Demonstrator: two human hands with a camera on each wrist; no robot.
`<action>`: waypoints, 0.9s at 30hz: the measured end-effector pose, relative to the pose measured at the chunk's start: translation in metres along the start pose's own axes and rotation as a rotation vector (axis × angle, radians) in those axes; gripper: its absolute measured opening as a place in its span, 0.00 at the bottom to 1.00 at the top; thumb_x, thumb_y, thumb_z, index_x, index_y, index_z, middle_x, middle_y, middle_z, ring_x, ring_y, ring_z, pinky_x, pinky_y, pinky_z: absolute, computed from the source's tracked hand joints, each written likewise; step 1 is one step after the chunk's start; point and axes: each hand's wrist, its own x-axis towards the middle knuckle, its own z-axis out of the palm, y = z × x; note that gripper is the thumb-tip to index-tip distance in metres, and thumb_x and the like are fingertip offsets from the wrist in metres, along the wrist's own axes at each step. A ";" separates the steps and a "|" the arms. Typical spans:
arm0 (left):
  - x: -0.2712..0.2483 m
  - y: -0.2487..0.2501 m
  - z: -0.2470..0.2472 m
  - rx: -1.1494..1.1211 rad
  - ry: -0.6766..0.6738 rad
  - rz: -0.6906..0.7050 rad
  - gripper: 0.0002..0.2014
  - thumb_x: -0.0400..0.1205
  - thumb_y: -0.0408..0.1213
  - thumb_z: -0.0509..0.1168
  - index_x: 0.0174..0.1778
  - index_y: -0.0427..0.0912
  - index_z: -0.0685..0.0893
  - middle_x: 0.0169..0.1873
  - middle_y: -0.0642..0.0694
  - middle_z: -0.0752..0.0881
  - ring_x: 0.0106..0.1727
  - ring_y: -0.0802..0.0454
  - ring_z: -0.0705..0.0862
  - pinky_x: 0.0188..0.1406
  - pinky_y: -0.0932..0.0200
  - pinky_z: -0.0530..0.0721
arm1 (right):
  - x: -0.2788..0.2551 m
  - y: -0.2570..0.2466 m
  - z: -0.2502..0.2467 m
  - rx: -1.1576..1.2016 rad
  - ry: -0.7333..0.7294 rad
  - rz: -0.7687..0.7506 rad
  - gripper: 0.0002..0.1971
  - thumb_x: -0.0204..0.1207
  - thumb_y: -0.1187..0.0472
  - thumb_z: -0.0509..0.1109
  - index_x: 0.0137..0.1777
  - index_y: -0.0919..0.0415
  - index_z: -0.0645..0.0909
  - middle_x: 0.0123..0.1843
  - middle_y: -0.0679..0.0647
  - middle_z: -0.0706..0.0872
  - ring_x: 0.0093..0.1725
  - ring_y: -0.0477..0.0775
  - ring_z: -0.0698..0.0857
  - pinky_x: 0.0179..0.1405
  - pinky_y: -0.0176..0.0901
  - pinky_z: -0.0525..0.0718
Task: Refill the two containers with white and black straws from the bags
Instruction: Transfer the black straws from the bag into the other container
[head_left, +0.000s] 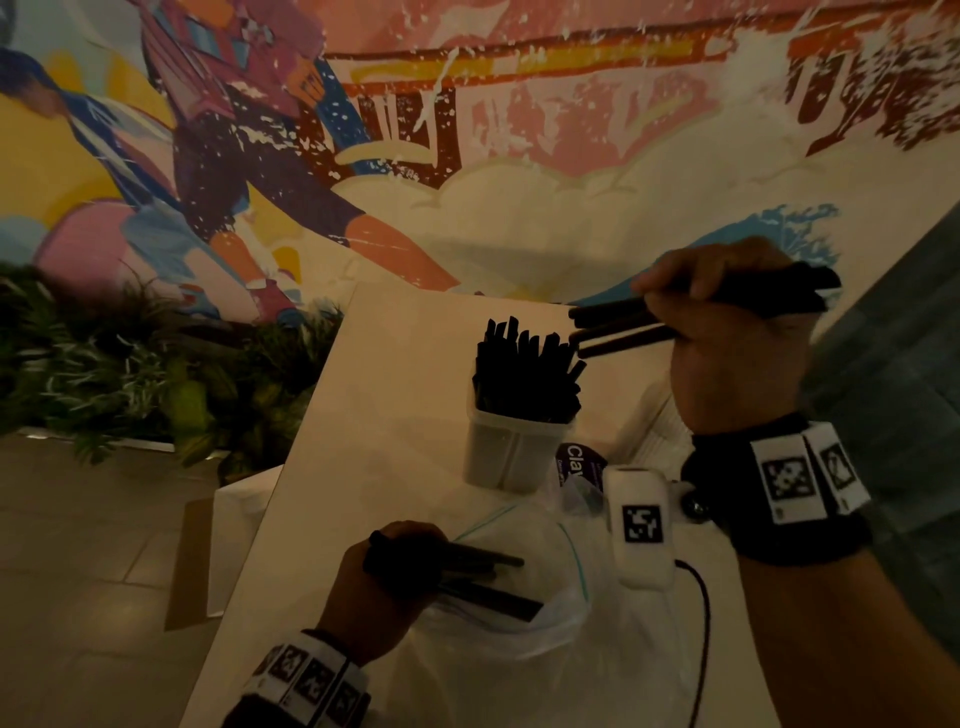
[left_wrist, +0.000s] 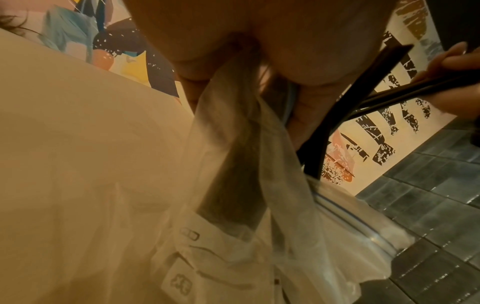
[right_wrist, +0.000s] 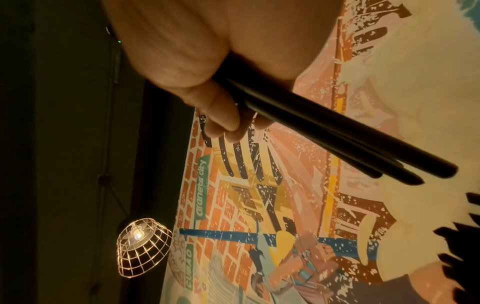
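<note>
A white container (head_left: 511, 452) stands mid-table, packed with upright black straws (head_left: 524, 374). My right hand (head_left: 727, 332) grips a small bunch of black straws (head_left: 618, 325) held almost level, their tips just above the container's right rim. The right wrist view shows that hand (right_wrist: 221, 102) curled round the bunch (right_wrist: 337, 135). Near the front edge my left hand (head_left: 384, 582) holds a clear zip bag (head_left: 545, 618) with a few black straws (head_left: 488, 577) sticking out of its mouth. In the left wrist view its fingers (left_wrist: 311, 86) clutch the bag's plastic (left_wrist: 233, 164).
The pale table (head_left: 389, 415) ends at a slanted left edge, with floor and leafy plants (head_left: 156, 374) beyond. A purple-labelled packet (head_left: 576, 462) and a pale ribbed bundle (head_left: 660, 426) lie right of the container. A painted wall rises behind.
</note>
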 end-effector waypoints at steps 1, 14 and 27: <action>0.000 0.000 0.000 -0.010 -0.001 -0.007 0.20 0.63 0.56 0.65 0.50 0.81 0.75 0.57 0.69 0.78 0.50 0.63 0.84 0.55 0.59 0.84 | 0.001 0.006 0.003 0.007 -0.003 0.012 0.23 0.60 0.85 0.62 0.31 0.52 0.79 0.33 0.51 0.88 0.38 0.59 0.85 0.49 0.53 0.82; -0.001 0.000 -0.001 -0.013 0.003 -0.026 0.22 0.61 0.56 0.63 0.49 0.84 0.73 0.56 0.76 0.76 0.52 0.69 0.81 0.51 0.76 0.79 | -0.003 0.045 0.017 -0.052 0.095 0.136 0.17 0.61 0.84 0.67 0.28 0.59 0.77 0.29 0.49 0.85 0.37 0.54 0.86 0.50 0.53 0.86; 0.000 0.002 -0.002 0.000 -0.010 -0.012 0.24 0.60 0.56 0.63 0.51 0.86 0.70 0.54 0.84 0.74 0.49 0.81 0.78 0.50 0.84 0.73 | -0.022 0.059 0.015 -0.117 0.017 0.265 0.16 0.57 0.82 0.66 0.26 0.58 0.79 0.28 0.49 0.86 0.35 0.51 0.87 0.47 0.43 0.86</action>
